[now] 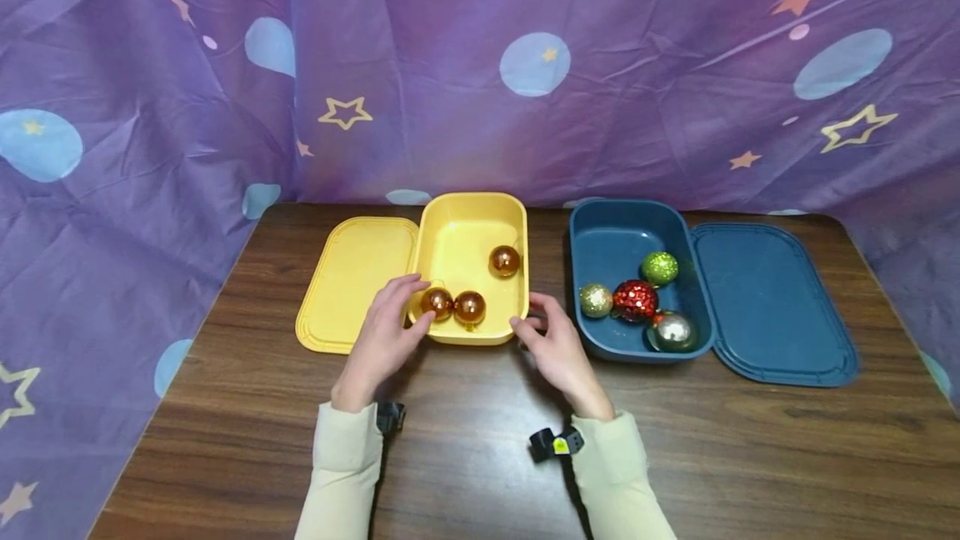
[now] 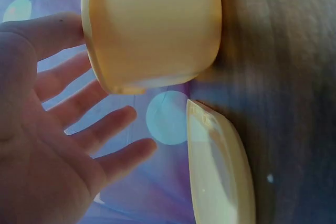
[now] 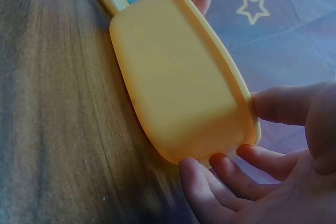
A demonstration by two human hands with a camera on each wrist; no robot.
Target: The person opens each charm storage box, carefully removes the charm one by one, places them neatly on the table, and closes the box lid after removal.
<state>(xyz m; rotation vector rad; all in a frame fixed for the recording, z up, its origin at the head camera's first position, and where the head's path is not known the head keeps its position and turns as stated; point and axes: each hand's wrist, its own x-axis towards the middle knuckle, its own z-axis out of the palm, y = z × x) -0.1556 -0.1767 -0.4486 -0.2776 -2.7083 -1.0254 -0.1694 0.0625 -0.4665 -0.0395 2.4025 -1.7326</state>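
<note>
A yellow plastic box [image 1: 472, 223] stands on the table with three shiny amber baubles inside. Two of these, a left bauble [image 1: 437, 304] and a right bauble [image 1: 470, 307], lie side by side near its front; a third bauble [image 1: 505, 261] sits by the right wall. My left hand [image 1: 384, 342] is at the front left corner, fingers spread, thumb at the rim in the left wrist view. At the front right corner, my right hand [image 1: 557, 350] holds the box, its thumb on the rim and fingertips against the wall in the right wrist view.
Left of the yellow box lies its yellow lid [image 1: 348, 290]. A blue box [image 1: 611, 244] to the right contains a green bauble [image 1: 659, 268], a gold bauble [image 1: 596, 300], a red bauble [image 1: 636, 301] and a silver bauble [image 1: 671, 332]. The blue lid [image 1: 780, 298] rests beside it. A purple cloth [image 1: 450, 7] hangs behind the wooden table [image 1: 465, 457].
</note>
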